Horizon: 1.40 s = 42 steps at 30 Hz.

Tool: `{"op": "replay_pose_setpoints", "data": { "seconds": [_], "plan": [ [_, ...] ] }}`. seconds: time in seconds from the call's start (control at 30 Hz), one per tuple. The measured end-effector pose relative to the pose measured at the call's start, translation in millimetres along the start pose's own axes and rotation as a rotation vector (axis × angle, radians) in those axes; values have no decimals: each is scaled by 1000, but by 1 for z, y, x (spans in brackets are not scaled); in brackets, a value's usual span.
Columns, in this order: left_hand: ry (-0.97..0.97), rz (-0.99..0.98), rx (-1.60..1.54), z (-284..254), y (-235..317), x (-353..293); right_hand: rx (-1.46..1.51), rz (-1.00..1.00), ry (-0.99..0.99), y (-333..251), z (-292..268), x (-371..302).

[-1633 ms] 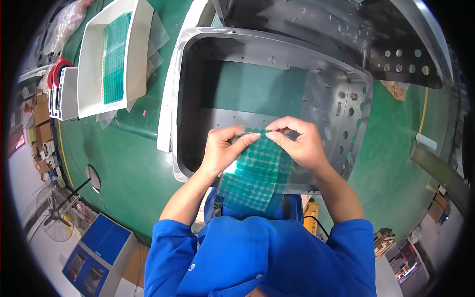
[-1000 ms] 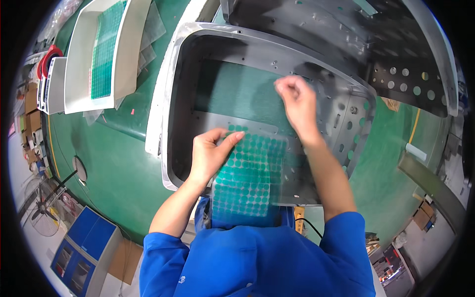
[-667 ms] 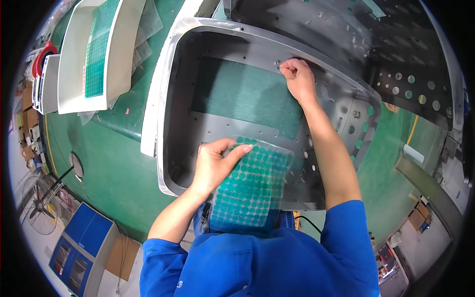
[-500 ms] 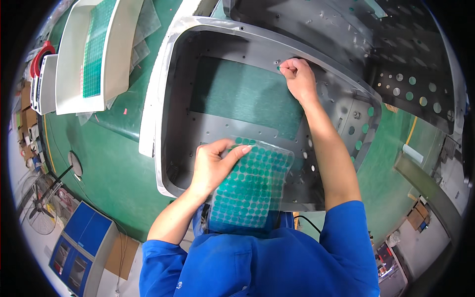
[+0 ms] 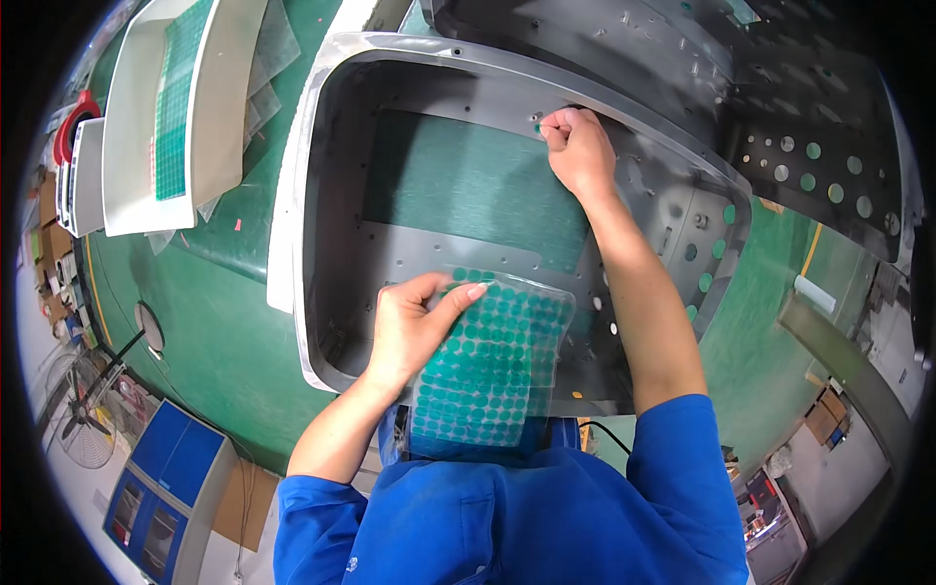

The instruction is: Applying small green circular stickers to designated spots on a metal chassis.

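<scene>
My left hand (image 5: 405, 331) pinches the upper left of a clear sheet of round green stickers (image 5: 478, 375) between thumb and fingers. The sheet hangs over the near wall of a grey metal housing (image 5: 434, 249), in front of my body. At the housing's far side my right hand (image 5: 585, 158) is closed in a pinch. A small green round sticker (image 5: 537, 128) shows at its fingertips, close to a small stud (image 5: 534, 117) on the housing's inner surface. Whether the sticker touches the metal, I cannot tell.
A white tray (image 5: 219, 107) with more green sticker sheets (image 5: 180, 117) stands at the far left on a green surface. Beyond the housing rises another dark perforated metal part (image 5: 624, 49). A fan (image 5: 86, 424) and a blue cabinet (image 5: 166, 478) stand lower left.
The housing and tray have shifted slightly left in the picture. My right hand has moved a little left and up, still pinching the small sticker. My left hand keeps its hold on the sheet.
</scene>
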<state>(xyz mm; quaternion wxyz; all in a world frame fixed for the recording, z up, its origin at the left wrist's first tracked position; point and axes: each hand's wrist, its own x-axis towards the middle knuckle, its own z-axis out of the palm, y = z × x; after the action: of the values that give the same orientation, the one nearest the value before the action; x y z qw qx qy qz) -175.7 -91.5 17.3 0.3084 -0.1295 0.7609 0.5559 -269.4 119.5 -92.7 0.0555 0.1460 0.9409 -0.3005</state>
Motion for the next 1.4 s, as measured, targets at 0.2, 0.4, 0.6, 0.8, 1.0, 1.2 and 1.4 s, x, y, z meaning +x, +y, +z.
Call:
{"op": "replay_pose_setpoints", "data": {
  "seconds": [0.2, 0.4, 0.6, 0.8, 1.0, 1.2, 1.4],
  "plan": [
    [4, 15, 19, 0, -3, 0, -29, 13, 3, -3, -1, -1],
    [10, 48, 47, 0, -5, 1, 11, -1, 47, -4, 0, -4],
    [23, 52, 54, 0, -8, 1, 161, 9, 86, -5, 0, -7],
    [64, 20, -14, -5, -5, -1, -167, -500, 373, 6, 13, -25],
    [22, 113, -118, -16, -2, -10, 217, -356, 45, 5, -22, -51],
    [-14, 314, -35, -9, 0, -25, 787, -193, -488, -65, -86, -140],
    [-81, 417, -35, -1, 5, -33, 898, -5, -390, -56, -93, -169]
  ]
}}
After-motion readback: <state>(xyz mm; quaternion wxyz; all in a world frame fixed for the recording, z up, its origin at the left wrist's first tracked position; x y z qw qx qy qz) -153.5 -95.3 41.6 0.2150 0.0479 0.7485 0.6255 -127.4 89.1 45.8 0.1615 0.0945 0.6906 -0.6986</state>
